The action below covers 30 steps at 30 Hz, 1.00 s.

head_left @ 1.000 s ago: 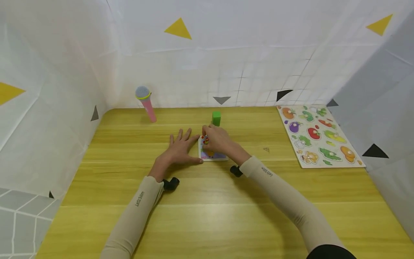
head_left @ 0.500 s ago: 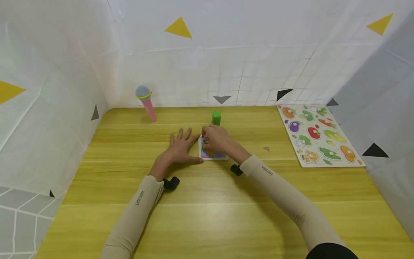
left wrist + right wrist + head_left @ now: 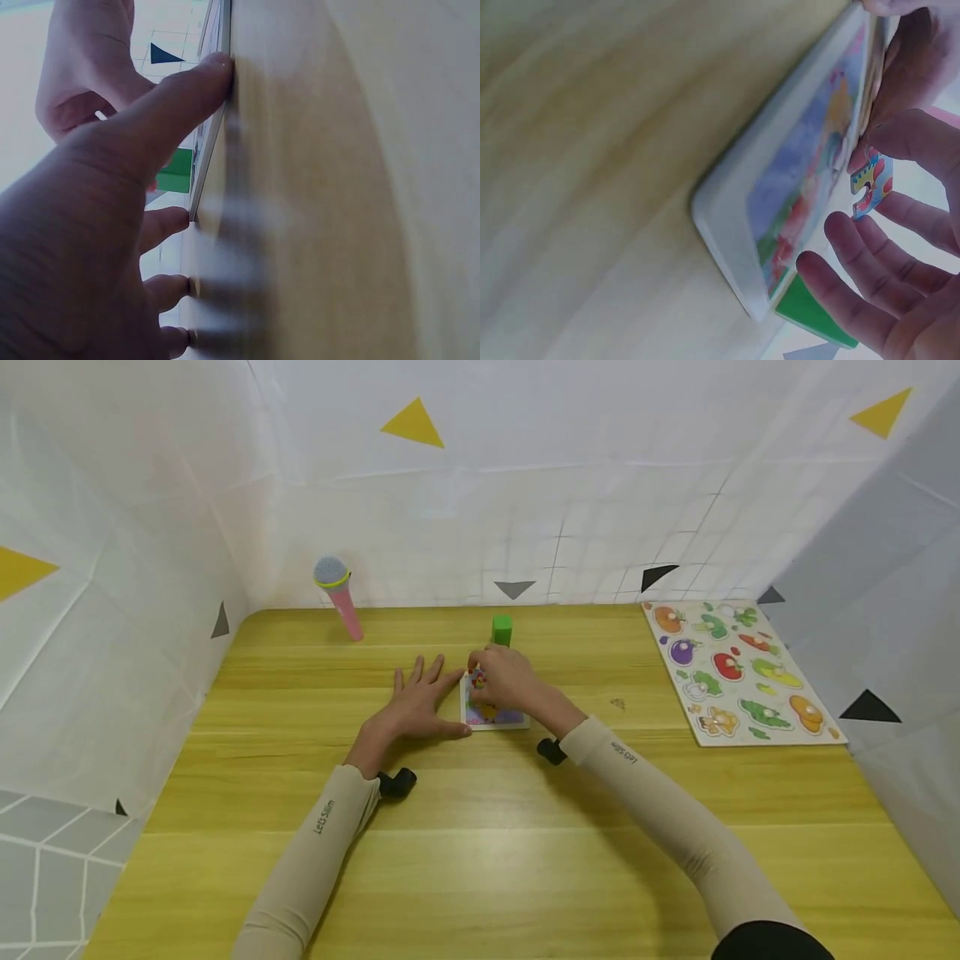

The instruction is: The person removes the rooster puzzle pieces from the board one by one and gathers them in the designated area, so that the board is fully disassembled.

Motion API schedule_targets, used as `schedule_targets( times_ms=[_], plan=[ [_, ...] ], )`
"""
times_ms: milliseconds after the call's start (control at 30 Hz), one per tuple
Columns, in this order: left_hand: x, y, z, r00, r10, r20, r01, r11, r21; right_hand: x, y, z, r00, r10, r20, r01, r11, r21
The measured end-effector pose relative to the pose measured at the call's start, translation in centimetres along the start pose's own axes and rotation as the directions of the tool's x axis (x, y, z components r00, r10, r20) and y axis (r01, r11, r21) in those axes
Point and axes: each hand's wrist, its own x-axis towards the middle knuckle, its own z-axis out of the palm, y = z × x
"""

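Note:
A small white-framed picture board (image 3: 497,720) with a colourful print lies on the table, between the two hands. The left hand (image 3: 417,708) lies with spread fingers at its left side; in the left wrist view the thumb of this left hand (image 3: 90,180) touches the board's edge (image 3: 212,142). Over the board, the right hand (image 3: 507,679) pinches a small colourful puzzle piece (image 3: 872,184), seen in the right wrist view between thumb and fingers of the right hand (image 3: 900,262). Part of the board is hidden under the right hand.
Just behind the board stands a green block (image 3: 502,630). A pink toy microphone (image 3: 343,602) is at the back left of the wooden table (image 3: 480,860). At the right lies a large vegetable puzzle board (image 3: 742,681). White sheeting rises behind the table and at both sides.
The right hand has shifted very slightly over the board, still with curled fingers. The left hand holds the same place.

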Motion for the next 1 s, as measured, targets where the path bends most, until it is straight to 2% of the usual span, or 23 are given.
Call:
schedule_targets(
  times_ms=[200,567,900,1000],
  plan=[
    [0.0,0.0,0.0,1.0,-0.003,-0.002,0.003,1.0,0.016,-0.2,0.0,-1.0,1.0,0.015,0.001,-0.015,1.0,0.014],
    [-0.1,0.1,0.1,1.0,-0.011,-0.005,0.011,0.999,0.031,-1.5,0.5,-2.0,0.999,-0.042,-0.006,0.043,0.996,0.079],
    [-0.2,0.1,0.0,1.0,-0.02,-0.002,0.02,1.0,0.003,-2.2,1.5,-2.5,1.0,-0.019,-0.005,0.019,0.998,0.054],
    [-0.1,0.0,0.1,1.0,-0.02,-0.001,0.02,1.0,0.012,-2.3,2.0,-2.4,1.0,-0.03,-0.003,0.03,0.999,0.019]
  ],
)
